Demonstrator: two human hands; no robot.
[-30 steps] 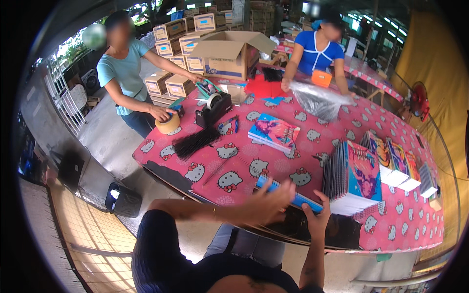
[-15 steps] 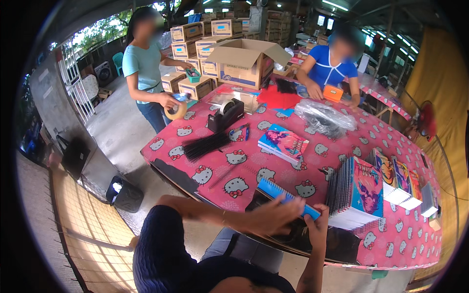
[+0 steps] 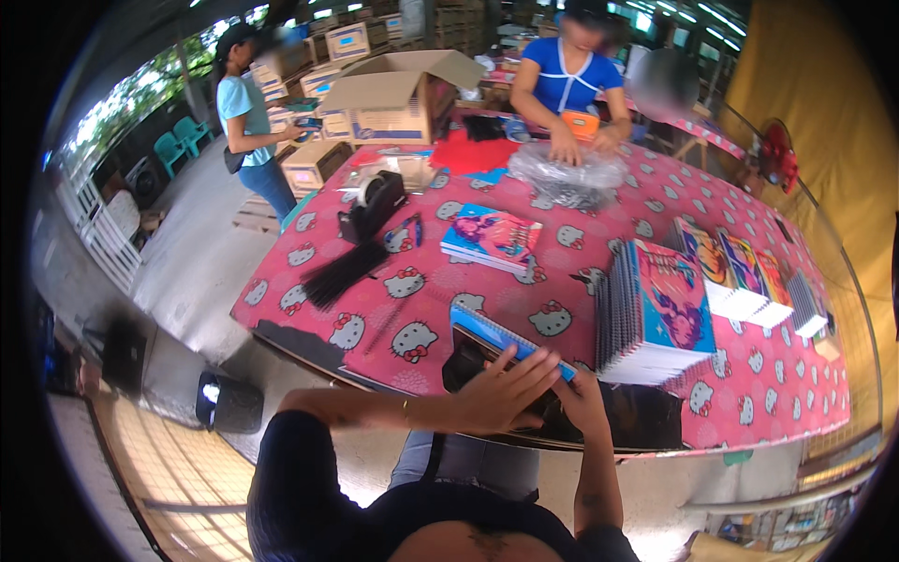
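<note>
A blue-covered spiral notebook (image 3: 482,330) stands tilted at the near edge of the table, its coil along the upper side. My right hand (image 3: 582,401) grips its right end. Across the coil and cover lies my left hand (image 3: 513,386), fingers stretched out flat and close together. Part of the notebook is hidden behind both hands. Just right of them rises a tall stack of spiral notebooks (image 3: 670,304) with pink and blue covers. Farther off lie a few blue-and-pink books (image 3: 492,234) without visible coils. Left of these is a bundle of black plastic coils (image 3: 345,273).
The table (image 3: 412,342) has a pink cartoon-print cover. On it are a black tape dispenser (image 3: 373,206), clear plastic wrap (image 3: 571,173) and more notebook stacks (image 3: 740,267) at right. Across it, a person in blue (image 3: 567,75) touches the wrap. Another person (image 3: 251,122) stands by cardboard boxes (image 3: 389,103).
My view has shifted, with the table now higher and to the left. My left hand has come down flat onto the notebook. The person across has reached onto the plastic wrap.
</note>
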